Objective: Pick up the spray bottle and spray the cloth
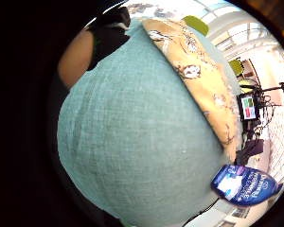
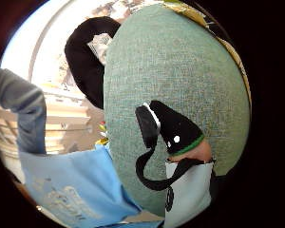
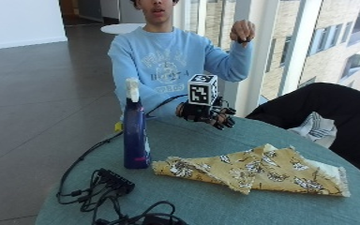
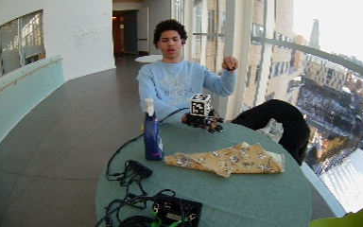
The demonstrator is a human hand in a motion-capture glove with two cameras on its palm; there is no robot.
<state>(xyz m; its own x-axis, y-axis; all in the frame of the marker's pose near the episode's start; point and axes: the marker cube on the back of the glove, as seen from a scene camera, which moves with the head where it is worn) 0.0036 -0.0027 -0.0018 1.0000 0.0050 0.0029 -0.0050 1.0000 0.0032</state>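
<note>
A tall blue spray bottle (image 3: 135, 136) with a white nozzle stands upright at the left of the round table (image 3: 186, 140), which has a teal cover. A yellow flowered cloth (image 3: 255, 171) lies flat to the bottle's right. My gloved right hand (image 3: 208, 115) hovers over the far edge of the table, behind both things and touching neither. Its fingers hang loosely curled and hold nothing. In the little finger side palm view the cloth (image 1: 199, 71) and the bottle (image 1: 244, 184) show beyond the teal cover (image 1: 132, 142). The thumb side palm view shows a gloved finger (image 2: 173, 128) above the cover.
Black cables and a plug block (image 3: 108, 185) lie at the front left of the table, with a black device (image 4: 175, 210) at its near edge. A black jacket (image 3: 330, 108) hangs over a chair at the right. The person's bare left hand (image 3: 242, 30) is raised in the air.
</note>
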